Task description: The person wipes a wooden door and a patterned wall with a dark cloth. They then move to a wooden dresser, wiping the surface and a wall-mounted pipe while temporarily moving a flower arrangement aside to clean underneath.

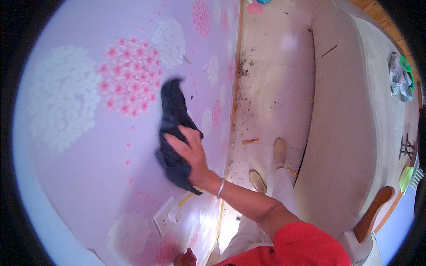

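Note:
My right hand (191, 153) presses a crumpled black cloth (175, 106) against a lilac wall (146, 155) patterned with pink and white flower clusters. Its fingers are bent into the fabric, and part of them is hidden in the folds. A silver bracelet (220, 188) circles that wrist. Below the cloth, a white wall socket (164, 217) has a plug (174, 214) in it, with a yellow cable (185, 199) beside it. Only a bit of my left hand (185, 258) shows at the lower edge, dark and close to the wall; its fingers are too shadowed to read.
A long beige sofa (339, 111) with a wooden armrest (375, 213) stands to the right. Dark specks dot the pale floor (270, 97), where a small orange-handled object (250, 142) lies near my shoes (257, 181). A plastic bag (399, 80) rests on the sofa.

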`<state>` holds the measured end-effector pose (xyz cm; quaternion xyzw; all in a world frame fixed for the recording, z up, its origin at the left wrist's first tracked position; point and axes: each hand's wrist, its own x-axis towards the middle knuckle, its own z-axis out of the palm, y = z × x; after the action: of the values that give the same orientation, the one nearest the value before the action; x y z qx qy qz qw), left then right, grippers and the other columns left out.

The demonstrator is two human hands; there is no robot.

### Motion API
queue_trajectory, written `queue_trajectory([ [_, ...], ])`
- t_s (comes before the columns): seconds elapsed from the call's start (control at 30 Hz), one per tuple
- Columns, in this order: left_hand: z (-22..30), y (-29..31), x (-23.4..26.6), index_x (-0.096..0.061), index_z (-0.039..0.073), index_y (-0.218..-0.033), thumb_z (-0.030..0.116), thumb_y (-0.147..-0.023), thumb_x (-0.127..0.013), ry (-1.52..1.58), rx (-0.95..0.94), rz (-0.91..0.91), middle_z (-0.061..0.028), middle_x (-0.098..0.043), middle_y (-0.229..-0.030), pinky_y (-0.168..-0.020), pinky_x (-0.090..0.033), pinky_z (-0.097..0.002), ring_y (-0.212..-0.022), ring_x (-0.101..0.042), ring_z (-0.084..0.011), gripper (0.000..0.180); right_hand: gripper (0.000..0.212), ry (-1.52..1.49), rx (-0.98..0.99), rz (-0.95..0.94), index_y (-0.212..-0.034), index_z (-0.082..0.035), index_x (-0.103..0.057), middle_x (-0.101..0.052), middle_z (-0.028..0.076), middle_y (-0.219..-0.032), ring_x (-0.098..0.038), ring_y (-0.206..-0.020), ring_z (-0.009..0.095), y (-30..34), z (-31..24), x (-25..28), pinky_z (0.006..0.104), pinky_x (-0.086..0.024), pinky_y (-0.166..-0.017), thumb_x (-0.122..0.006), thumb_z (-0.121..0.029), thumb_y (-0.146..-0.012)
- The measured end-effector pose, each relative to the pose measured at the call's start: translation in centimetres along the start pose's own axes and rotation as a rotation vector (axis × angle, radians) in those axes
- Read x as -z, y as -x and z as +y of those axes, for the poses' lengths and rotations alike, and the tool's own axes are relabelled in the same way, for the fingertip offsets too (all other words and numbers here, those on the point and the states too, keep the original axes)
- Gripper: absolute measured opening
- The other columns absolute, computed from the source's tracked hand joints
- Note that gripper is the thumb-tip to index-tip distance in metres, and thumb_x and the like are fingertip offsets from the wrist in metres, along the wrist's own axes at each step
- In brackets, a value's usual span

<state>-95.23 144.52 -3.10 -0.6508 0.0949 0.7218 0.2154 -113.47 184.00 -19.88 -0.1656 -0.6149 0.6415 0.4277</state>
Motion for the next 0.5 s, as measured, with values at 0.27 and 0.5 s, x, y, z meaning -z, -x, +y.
queue_trajectory([
  [0.27, 5.6, -3.7, 2.6, -0.061, 0.001, -0.114, 0.005, -0.084, -0.056, -0.349, -0.264, 0.088, -0.0182, -0.067, -0.111, -0.092, -0.050, -0.0477, -0.108, -0.063, -0.0331, 0.030, 0.041, -0.005, -0.547, 0.296, -0.130, -0.006, -0.059, -0.052, 0.015, -0.135, -0.045, -0.127, 0.030, -3.3, 5.4, -0.4, 0.0375, -0.032, -0.110, -0.040, -0.008, -0.094],
  [0.5, 4.1, -5.2, 2.1, -0.056, -0.003, -0.108, 0.017, -0.096, -0.046, -0.212, -0.283, 0.150, -0.0216, -0.067, -0.101, -0.085, -0.054, -0.0457, -0.102, -0.064, -0.0357, 0.025, 0.053, 0.107, 0.124, 0.036, -0.136, -0.007, -0.055, -0.044, 0.023, -0.139, -0.040, -0.127, 0.042, -1.6, -15.4, -3.4, 0.0482, -0.030, -0.110, -0.063, -0.019, -0.085],
])
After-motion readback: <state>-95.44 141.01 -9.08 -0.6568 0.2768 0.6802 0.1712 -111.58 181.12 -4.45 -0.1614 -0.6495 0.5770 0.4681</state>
